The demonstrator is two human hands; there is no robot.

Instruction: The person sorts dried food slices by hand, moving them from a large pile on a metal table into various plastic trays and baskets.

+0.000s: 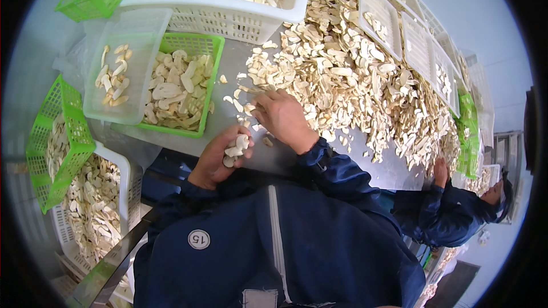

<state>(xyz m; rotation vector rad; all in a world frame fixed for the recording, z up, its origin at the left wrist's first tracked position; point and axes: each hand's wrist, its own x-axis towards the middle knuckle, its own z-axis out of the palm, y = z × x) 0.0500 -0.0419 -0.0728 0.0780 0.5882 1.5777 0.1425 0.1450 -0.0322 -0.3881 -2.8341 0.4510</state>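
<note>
Dried mushroom slices lie in my left hand, whose fingers curl around them close to the front edge of the metal table. My right hand is just beyond it to the right, palm down. Its fingers are bent and drawn together among loose slices at the left end of a big heap of mushroom slices. Whatever its fingertips pinch is hidden beneath the hand. To the left stands a green basket of larger slices, with a translucent tray of a few slices resting over its left side.
A white crate full of slices stands at the back. White trays line the heap's far right side. Another green basket sits over a white crate at my left. A co-worker reaches into the heap at right.
</note>
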